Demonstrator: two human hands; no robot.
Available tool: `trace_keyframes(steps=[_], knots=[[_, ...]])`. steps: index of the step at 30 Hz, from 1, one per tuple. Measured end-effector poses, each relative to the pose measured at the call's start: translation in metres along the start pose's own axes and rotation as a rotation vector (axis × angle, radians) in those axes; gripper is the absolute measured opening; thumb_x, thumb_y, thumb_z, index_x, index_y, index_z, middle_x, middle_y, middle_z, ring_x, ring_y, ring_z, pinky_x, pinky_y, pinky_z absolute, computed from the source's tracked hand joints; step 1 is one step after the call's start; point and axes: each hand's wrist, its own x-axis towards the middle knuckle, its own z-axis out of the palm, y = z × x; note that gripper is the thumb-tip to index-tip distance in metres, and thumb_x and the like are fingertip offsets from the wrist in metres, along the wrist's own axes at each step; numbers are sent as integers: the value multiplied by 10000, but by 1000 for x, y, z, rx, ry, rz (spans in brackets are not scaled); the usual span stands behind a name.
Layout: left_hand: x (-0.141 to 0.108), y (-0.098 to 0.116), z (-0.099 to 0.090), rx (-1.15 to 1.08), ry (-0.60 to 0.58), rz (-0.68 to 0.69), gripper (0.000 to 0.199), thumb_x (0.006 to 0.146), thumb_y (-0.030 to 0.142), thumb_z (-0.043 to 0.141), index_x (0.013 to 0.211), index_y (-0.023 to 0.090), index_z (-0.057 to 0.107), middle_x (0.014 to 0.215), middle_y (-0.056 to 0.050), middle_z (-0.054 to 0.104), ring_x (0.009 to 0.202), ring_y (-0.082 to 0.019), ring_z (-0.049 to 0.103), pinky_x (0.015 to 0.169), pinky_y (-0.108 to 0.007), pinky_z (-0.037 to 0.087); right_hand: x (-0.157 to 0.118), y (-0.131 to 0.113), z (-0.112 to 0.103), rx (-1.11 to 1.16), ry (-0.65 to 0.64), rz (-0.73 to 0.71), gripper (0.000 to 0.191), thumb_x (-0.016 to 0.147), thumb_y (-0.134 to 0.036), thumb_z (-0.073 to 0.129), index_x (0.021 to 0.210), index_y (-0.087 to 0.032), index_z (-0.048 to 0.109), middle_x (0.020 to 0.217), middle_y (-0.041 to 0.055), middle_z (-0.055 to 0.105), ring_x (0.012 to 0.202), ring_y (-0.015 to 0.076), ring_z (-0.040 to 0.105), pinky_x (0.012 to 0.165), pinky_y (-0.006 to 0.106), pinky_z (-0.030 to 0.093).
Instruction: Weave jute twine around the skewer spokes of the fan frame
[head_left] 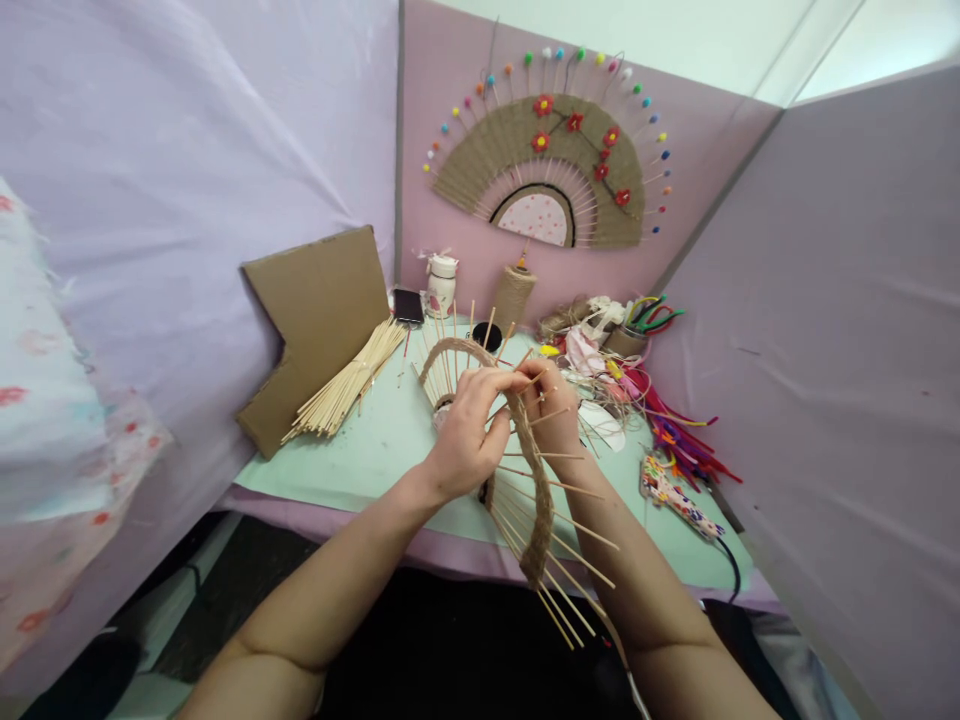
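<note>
Between my hands is a half-made fan [541,490] of thin wooden sticks spread in an arc, with a band of brown twine woven across them. My left hand [471,428] pinches the top of the band from the near side, its fingers bent over the sticks. Behind the band, my right hand [553,408] has its fingers closed around the same spot by the stick ends. The fan is tilted, its right side hanging past the table's front edge. Part of its round base is covered by my left hand and wrist.
A bundle of sticks [349,380] lies against cardboard [322,310] on the left. Behind stand a white bottle [442,285] and a twine spool [516,292]. To the right are pipe cleaners [679,440] and a glue gun [679,500]. A finished fan [495,145] hangs on the wall.
</note>
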Motion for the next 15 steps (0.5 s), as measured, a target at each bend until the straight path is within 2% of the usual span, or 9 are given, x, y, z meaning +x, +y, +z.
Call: trace_keyframes(steps=[6,11,15], knots=[[0,-4,-3,6,-17,19,349,851,80,467,1157,228,546,1107,-67,610,1069,-214,513,943,-407,424,-5,2,0,117,-36,99,145,898,-352,545,851,-215,557,705,-36,579,587,111,503,563,239,409],[0,-5,-3,7,-66,40,391,864,71,452,1208,240,532,1175,-68,602,1122,-215,511,993,-425,399,0,2,-11,94,-48,80,122,892,-321,565,849,-208,580,695,-26,595,592,115,532,564,239,428],[0,-4,3,-24,46,-25,344,866,98,478,1180,226,537,1153,-85,529,1086,-199,512,884,-353,473,5,0,-17,33,-72,50,136,884,-318,581,811,-204,581,675,-19,604,546,109,520,526,236,413]])
